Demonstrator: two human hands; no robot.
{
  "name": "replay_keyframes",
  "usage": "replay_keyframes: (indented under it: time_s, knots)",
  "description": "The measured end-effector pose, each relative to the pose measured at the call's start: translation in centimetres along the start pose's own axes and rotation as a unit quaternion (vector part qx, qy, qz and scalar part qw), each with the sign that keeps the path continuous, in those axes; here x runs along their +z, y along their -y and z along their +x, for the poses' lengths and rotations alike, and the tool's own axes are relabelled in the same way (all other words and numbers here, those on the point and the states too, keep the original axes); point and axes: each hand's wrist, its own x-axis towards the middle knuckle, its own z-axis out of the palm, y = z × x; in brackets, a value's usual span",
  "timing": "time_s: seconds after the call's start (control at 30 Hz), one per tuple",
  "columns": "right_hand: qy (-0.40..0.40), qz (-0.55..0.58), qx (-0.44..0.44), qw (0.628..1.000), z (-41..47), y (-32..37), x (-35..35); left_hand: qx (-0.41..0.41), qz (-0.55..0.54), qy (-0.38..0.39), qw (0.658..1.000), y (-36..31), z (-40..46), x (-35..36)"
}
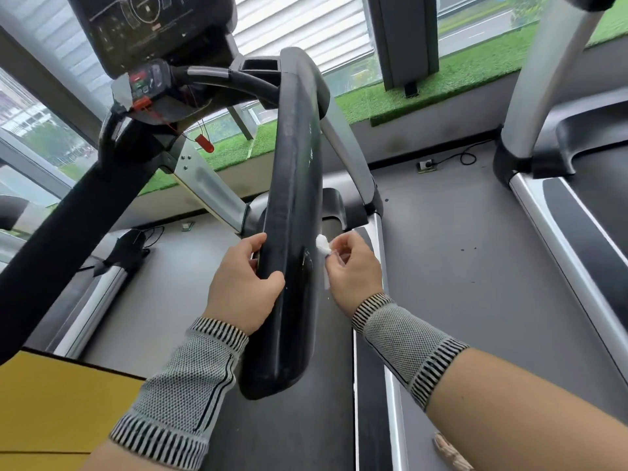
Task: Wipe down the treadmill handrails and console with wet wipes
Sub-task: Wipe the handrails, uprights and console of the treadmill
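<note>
Fingertips of the right hand (353, 266) pinch a small crumpled white wet wipe (323, 245), pressing it against the right edge of the long black padded treadmill handrail (292, 215); left hand (243, 283) grips the same handrail from its left side, thumb over the top, fingers curled beneath; the wipe sits just right of the handrail, level with the left fingers; beyond the handrail's far end rises the dark treadmill console (153, 32); no containers show.
</note>
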Motion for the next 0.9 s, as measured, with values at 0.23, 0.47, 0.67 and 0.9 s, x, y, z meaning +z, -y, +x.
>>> replay_keyframes:
  time_s: [0.23, 0.47, 0.67, 0.9]
  knots:
    - [0.068, 0.062, 0.018, 0.996, -1.6, -0.1, 0.6, -0.005, -0.014, -0.001, 1.000, 0.2, -0.1, 0.2]
    - [0.087, 0.137, 0.075, 0.984, -1.6, 0.6, 1.0, -0.004, -0.022, 0.009, 1.000, 0.3, 0.1, -0.1]
    - [0.027, 0.120, -0.020, 0.992, -2.7, 1.7, 0.2, -0.005, -0.032, 0.012, 0.999, 0.5, 0.3, -0.1]
    - [0.013, 0.015, -0.271, 0.962, -6.4, 0.3, 0.3, -0.008, -0.043, 0.001, 0.999, 0.5, 0.4, -0.1]
